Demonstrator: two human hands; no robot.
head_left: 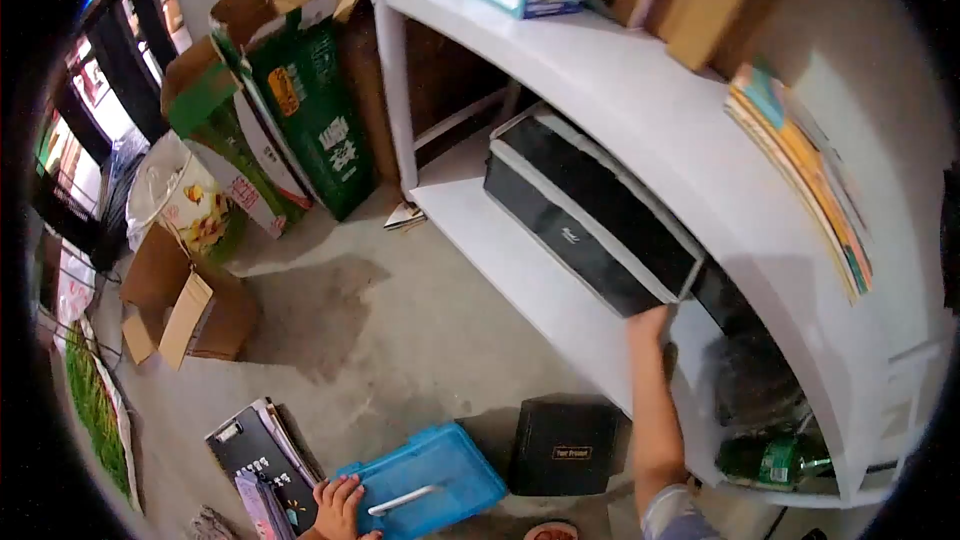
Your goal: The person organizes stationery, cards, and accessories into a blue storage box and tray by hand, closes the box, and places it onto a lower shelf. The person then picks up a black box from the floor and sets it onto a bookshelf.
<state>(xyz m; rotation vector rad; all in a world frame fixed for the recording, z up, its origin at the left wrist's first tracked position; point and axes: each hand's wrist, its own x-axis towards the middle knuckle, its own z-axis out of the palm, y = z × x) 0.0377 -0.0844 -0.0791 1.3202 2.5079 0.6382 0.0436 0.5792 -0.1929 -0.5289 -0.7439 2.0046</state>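
On the lower white shelf sits a black fabric storage box [560, 240] with pale edging and a small light label on its front. My right hand [650, 322] is at the near lower corner of this box, its fingers curled at the edge and partly hidden. A translucent blue plastic case [440, 485] with a white handle lies on the floor. My left hand [340, 505] rests at the case's left edge, fingers apart. Beside that hand lies a black clipboard [255, 465] with papers and a purple item. Right of the case is a flat black box [565, 447] with gold lettering.
A curved white shelf [640, 70] overhangs the storage box and carries books [800, 175] and cartons. Open cardboard boxes [225, 315], a green carton [310, 120] and a patterned bucket [195, 210] stand on the left. A green bottle [780, 462] lies at lower right.
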